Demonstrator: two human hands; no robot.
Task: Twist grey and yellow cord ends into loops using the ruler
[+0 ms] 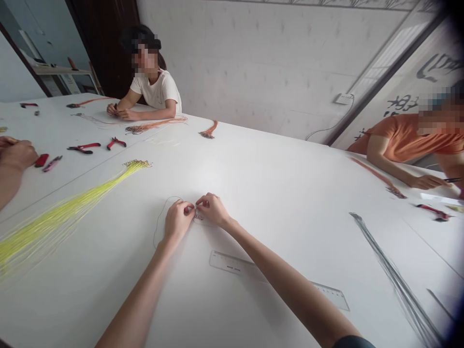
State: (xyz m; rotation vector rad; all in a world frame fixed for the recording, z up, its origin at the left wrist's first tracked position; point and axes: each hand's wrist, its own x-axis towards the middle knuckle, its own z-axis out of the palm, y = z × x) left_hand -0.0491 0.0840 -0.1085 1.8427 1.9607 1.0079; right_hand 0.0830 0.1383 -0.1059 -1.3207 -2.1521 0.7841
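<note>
My left hand (178, 220) and my right hand (212, 210) meet over the white table (275, 169), fingers pinched together. Between them they hold the end of a thin dark wire (158, 227), which curves in a loop on the tabletop to the left. The small wire end (196, 215) is mostly hidden by my fingertips. A clear plastic ruler (232, 263) lies flat beneath my right forearm, and its far end shows past the arm.
A long yellow wire bundle (68, 212) lies left, with red-handled pliers (84, 148) beyond it. Orange wire bundles (155, 124) lie ahead, a grey bundle (395, 280) lies right. Co-workers sit at the far side (155, 92) and right (398, 140); another's hand (18, 154) rests left.
</note>
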